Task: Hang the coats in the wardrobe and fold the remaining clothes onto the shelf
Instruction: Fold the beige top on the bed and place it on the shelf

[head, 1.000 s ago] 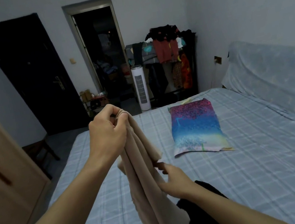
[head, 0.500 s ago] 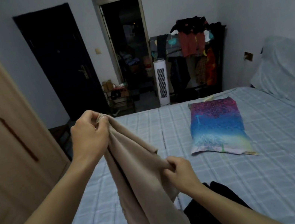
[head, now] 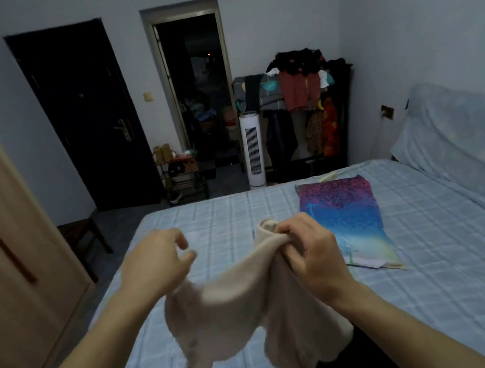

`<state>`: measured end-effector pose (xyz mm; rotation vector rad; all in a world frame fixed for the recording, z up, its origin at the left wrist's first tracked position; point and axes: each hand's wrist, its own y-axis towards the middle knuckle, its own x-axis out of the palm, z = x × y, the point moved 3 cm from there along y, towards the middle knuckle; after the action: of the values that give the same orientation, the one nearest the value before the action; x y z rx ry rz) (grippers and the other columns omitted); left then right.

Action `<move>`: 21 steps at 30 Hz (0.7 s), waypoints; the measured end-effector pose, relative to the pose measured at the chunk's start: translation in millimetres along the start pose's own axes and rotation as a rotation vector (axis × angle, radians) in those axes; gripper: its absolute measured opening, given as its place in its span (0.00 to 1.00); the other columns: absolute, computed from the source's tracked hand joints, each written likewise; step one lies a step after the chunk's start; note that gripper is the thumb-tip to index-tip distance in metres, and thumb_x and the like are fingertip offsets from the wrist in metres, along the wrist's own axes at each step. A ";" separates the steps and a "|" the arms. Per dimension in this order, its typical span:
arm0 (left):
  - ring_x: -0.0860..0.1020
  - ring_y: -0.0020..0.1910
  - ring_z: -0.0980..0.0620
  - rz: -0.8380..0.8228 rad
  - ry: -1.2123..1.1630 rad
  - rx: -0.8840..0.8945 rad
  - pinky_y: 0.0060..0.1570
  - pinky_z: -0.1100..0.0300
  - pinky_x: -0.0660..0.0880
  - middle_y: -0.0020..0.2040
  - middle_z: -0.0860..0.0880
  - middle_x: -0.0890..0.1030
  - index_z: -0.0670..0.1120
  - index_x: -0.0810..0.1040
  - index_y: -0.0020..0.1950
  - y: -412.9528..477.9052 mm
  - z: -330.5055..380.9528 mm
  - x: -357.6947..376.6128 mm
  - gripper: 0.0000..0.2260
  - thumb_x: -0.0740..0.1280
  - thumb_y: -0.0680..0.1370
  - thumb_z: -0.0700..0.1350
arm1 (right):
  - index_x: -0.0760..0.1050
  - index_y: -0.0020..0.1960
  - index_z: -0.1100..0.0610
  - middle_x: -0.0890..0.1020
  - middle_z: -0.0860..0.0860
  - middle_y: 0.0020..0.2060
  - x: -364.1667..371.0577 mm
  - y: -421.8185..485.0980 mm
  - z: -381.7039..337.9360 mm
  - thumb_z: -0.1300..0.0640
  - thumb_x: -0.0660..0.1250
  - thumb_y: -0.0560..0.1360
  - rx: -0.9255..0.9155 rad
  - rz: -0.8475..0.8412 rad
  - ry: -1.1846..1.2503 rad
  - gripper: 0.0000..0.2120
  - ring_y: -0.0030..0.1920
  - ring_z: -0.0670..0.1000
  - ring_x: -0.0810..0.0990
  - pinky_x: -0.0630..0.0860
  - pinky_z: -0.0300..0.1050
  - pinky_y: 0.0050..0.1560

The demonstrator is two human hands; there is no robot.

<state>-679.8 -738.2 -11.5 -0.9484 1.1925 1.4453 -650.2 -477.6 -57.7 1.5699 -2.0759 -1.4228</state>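
Note:
I hold a beige garment (head: 243,307) up over the bed (head: 445,277). My right hand (head: 311,249) grips a bunched top end of it in a closed fist. My left hand (head: 158,263) is at the other top corner; thumb and forefinger are apart, and the cloth hangs from under the palm. The fabric sags between both hands and drapes down toward me. A dark garment (head: 364,366) lies on the bed under my right forearm, mostly hidden. The light-wood wardrobe (head: 4,258) stands to the left with its door closed.
A colourful pillow (head: 344,217) lies on the blue checked sheet. Beyond the bed are a white tower fan (head: 253,149), a loaded clothes rack (head: 307,101), a shoe rack (head: 182,178), a dark door (head: 86,114) and a stool (head: 81,235) beside the wardrobe.
My right hand has risen and now grips a top end of the beige garment. My left hand has dropped and loosened, and the cloth is spread wider between both hands.

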 end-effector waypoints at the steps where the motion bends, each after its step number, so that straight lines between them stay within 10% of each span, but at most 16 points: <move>1: 0.78 0.49 0.51 -0.011 -0.093 0.081 0.48 0.56 0.76 0.51 0.52 0.79 0.55 0.80 0.50 0.1 10.3 2.9 0.07 0.69 0.76 0.55 | 0.77 0.46 0.56 0.75 0.46 0.42 -2.2 1.1 -3.3 0.64 0.66 0.72 -0.026 -0.013 0.004 0.05 0.42 0.38 0.73 0.68 0.31 0.45; 5: 0.78 0.51 0.61 -0.107 -0.485 0.360 0.46 0.64 0.73 0.53 0.60 0.81 0.56 0.81 0.54 -7.9 55.0 9.7 0.06 0.71 0.76 0.50 | 0.77 0.46 0.58 0.75 0.47 0.43 -8.8 1.2 -13.6 0.70 0.68 0.71 -0.130 -0.032 0.003 0.09 0.41 0.42 0.73 0.68 0.31 0.44; 13: 0.62 0.69 0.64 -0.246 -0.422 0.594 0.64 0.69 0.58 0.69 0.61 0.67 0.60 0.73 0.67 -12.3 87.1 22.5 0.24 0.74 0.74 0.44 | 0.78 0.46 0.62 0.77 0.50 0.43 -26.6 0.8 -21.2 0.68 0.64 0.71 -0.226 0.005 -0.002 0.06 0.45 0.38 0.74 0.70 0.32 0.46; 21: 0.79 0.43 0.56 -0.037 -0.560 0.530 0.42 0.61 0.74 0.39 0.55 0.81 0.51 0.79 0.42 -8.0 79.4 18.9 0.07 0.72 0.73 0.39 | 0.74 0.43 0.60 0.76 0.48 0.40 -33.8 0.3 -13.8 0.73 0.65 0.67 -0.120 -0.067 0.101 0.10 0.41 0.45 0.75 0.72 0.37 0.42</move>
<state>-673.9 -656.5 -14.7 -0.1784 1.0391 1.1631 -627.3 -457.9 -37.2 1.6412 -1.8624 -1.4299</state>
